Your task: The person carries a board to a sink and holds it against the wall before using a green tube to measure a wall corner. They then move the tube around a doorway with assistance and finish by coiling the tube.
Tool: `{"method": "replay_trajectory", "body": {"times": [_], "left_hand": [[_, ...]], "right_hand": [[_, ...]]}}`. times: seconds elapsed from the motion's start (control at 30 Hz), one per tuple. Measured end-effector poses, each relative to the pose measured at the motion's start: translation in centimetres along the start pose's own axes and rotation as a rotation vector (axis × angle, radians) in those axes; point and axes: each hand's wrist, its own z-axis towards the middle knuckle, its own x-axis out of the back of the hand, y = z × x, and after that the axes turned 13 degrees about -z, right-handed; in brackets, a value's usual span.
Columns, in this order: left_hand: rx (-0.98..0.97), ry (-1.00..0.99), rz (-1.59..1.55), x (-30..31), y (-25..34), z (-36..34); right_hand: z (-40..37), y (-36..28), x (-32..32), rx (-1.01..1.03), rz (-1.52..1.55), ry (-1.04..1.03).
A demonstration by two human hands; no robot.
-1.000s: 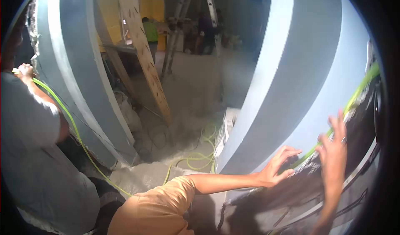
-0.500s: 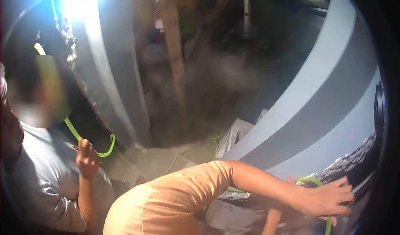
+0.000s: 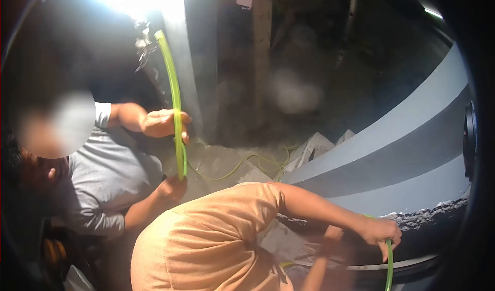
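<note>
My left hand (image 3: 380,233), at the end of my arm stretched to the right, is closed around a green hose (image 3: 389,268) that hangs below it. A short bit of the hose also shows just above my wrist. My right forearm (image 3: 318,265) rises from the bottom and passes behind my left arm. Its hand (image 3: 334,233) is partly hidden and blurred, so its fingers cannot be made out. At the left a co-worker in a grey shirt (image 3: 116,162) grips another stretch of green hose (image 3: 174,84), held nearly upright with both hands.
Curved grey wall panels (image 3: 392,136) with a rough, crumbly edge (image 3: 433,213) stand at the right. A grey post (image 3: 198,84) rises behind the co-worker. A thin yellow-green line (image 3: 227,175) runs over the dusty floor to a pale sack (image 3: 312,151). A bright lamp glares at upper left.
The view has shifted. My left hand's spread fingers have closed around the hose. The co-worker now grips the upright hose with both hands, where only one showed on it before.
</note>
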Motion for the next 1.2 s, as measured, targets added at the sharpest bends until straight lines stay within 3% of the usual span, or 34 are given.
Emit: {"method": "replay_trajectory", "body": {"times": [0.1,0.17,0.23,0.3,0.37,0.4,0.43,0.47,0.53,0.63,0.7,0.77,0.83,0.9,0.93,1.0,1.03,1.1,1.2], "left_hand": [[-0.038,0.065,0.053,1.1,1.6,-1.2],[0.050,0.127,0.192,2.0,1.4,-3.0],[0.175,0.235,0.229,3.7,4.7,-5.3],[0.322,0.378,0.279,5.0,9.1,-8.0],[0.220,0.532,0.407,5.8,11.8,-12.3],[0.444,0.626,0.396,5.9,14.9,-14.1],[0.405,0.623,0.608,6.4,16.3,-16.7],[0.308,0.670,0.730,6.1,19.0,-18.1],[0.463,0.902,0.545,6.1,22.5,-22.6],[0.511,1.117,0.921,5.4,28.9,-26.7],[0.523,1.230,0.989,5.1,31.8,-29.0],[0.337,1.289,1.049,5.3,33.0,-29.9],[0.203,1.127,1.369,7.2,34.9,-29.8],[0.309,1.119,1.468,9.0,35.6,-27.9],[0.347,1.127,1.128,11.8,35.9,-28.3],[0.284,0.455,0.400,25.8,35.0,-35.7],[0.392,0.204,0.018,32.6,34.5,-39.3],[0.452,0.565,0.324,24.4,37.3,-30.4],[0.435,0.928,0.078,28.1,34.8,-31.4]], "right_hand": [[1.9,-2.3,-1.6,0.179,0.025,0.261],[-1.2,-6.6,12.5,0.312,0.157,0.413],[-4.2,-9.9,17.5,0.325,0.529,0.531],[-6.6,-12.3,21.2,0.424,0.854,0.492],[-8.8,-14.1,23.5,0.394,1.064,0.383],[-9.1,-14.9,23.5,0.444,1.050,0.463],[-9.5,-15.8,23.2,0.416,1.207,0.320],[-10.1,-16.5,23.0,0.410,1.244,0.267],[-10.4,-17.5,21.9,0.422,1.306,0.150],[-10.9,-18.6,20.5,0.438,1.292,0.071],[-11.0,-19.6,20.5,0.503,1.332,0.034],[-10.7,-21.0,23.1,0.564,1.432,0.054],[-11.3,-22.0,29.0,0.680,1.373,0.150],[-10.0,-24.0,30.4,0.784,1.492,0.116],[-9.4,-24.9,30.5,0.818,1.473,0.119],[-9.0,-26.5,29.0,0.820,1.454,0.123],[-8.9,-27.8,27.9,0.833,1.446,0.060],[-8.7,-30.2,26.7,0.829,1.440,-0.008],[-7.6,-34.2,24.7,0.794,1.428,-0.111]]}}
